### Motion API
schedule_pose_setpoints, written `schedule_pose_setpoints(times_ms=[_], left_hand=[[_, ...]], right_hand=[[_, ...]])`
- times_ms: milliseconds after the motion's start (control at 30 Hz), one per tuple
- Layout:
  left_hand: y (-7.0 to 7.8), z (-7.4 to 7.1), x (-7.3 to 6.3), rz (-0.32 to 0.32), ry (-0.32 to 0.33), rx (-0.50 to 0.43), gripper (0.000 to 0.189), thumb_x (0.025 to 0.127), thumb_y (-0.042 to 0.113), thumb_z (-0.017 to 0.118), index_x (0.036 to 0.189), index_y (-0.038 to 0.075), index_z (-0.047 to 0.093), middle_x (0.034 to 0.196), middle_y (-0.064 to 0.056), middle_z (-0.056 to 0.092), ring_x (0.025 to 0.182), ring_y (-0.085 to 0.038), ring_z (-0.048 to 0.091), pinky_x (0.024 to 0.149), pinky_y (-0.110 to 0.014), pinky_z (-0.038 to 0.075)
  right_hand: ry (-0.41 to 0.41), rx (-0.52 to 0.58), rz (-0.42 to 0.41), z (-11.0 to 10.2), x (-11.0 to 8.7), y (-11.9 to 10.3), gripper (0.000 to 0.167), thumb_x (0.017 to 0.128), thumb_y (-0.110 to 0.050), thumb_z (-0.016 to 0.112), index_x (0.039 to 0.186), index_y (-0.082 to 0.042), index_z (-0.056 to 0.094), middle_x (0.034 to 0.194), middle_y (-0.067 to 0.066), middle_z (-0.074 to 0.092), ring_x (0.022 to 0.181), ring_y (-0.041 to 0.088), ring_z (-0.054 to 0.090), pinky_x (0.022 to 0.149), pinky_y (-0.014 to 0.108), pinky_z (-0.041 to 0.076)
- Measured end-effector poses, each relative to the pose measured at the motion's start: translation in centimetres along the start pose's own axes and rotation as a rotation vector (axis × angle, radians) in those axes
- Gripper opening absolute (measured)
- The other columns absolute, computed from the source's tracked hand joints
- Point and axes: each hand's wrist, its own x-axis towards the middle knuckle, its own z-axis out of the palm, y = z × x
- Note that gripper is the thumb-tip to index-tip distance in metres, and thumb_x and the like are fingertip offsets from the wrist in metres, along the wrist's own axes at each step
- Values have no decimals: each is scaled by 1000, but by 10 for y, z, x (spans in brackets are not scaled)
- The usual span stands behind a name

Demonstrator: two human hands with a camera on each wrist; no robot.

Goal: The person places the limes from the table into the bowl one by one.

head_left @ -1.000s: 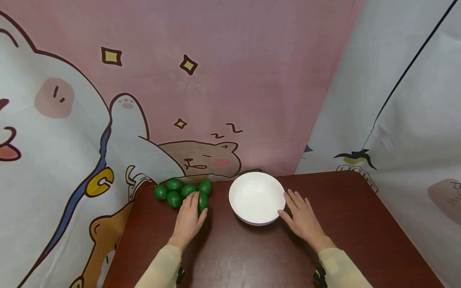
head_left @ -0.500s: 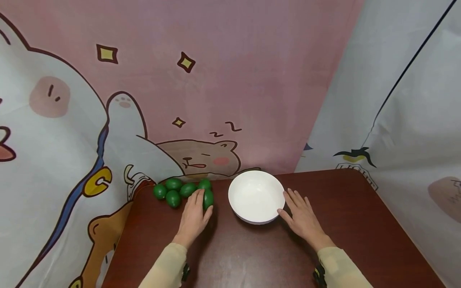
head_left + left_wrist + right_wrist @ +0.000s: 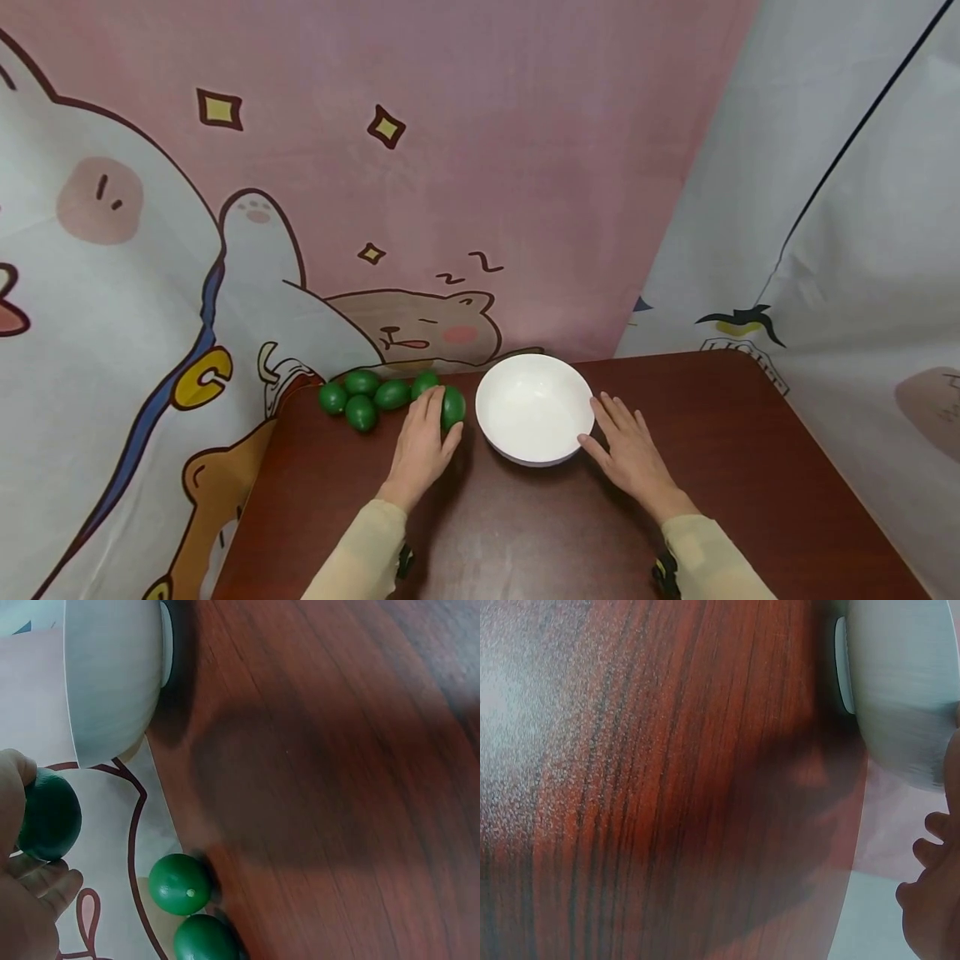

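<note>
Between thumb and fingers, my left hand [image 3: 420, 446] holds a glossy green lime [image 3: 453, 408], left of the white bowl [image 3: 535, 408]. The left wrist view shows this lime [image 3: 54, 815] raised off the table, near the level of the bowl's rim [image 3: 71, 697]. My right hand [image 3: 633, 458] lies against the bowl's right side, its fingers extended and thumb at the rim. In the right wrist view, the bowl's outer wall [image 3: 900, 682] stands upright on its foot, beside the right hand [image 3: 934, 892]. Inside, the bowl holds nothing.
Several more limes [image 3: 362, 413] sit clustered at the back left of the dark red-brown wooden table [image 3: 517, 533]. A pink and white cartoon-printed cloth [image 3: 525, 167] hangs right behind the table's back edge. White cloth [image 3: 847, 250] hangs at the right.
My left hand has carried the lime rightward, away from the other limes and closer to the bowl. The right hand and the bowl have stayed in place.
</note>
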Motion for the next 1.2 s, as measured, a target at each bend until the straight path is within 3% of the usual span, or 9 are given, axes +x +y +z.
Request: schedule_pose_setpoints(times_ms=[500,867,1200], left_hand=[[17,4,4,-8,-33,-36,65,96,26,74,149,1,47,147,-18,51,131,-37,54,109,-51,46],[37,12,10,46,-79,-39,62,96,29,73,148,4,48,145,-15,52,129,-31,54,107,-47,49],[47,20,11,55,-111,-49,63,97,32,71,149,5,48,146,-14,52,128,-31,55,104,-47,51]], right_hand=[[1,-35,1,-1,0,-2,80,100,-53,60,159,-5,38,165,23,32,153,44,24,121,66,16],[12,-71,-8,-2,-1,0,80,100,-54,59,160,-6,37,165,22,32,154,43,22,121,66,15],[0,-97,-14,-4,0,-2,80,100,-54,58,160,-5,37,166,21,30,155,43,21,123,64,13]])
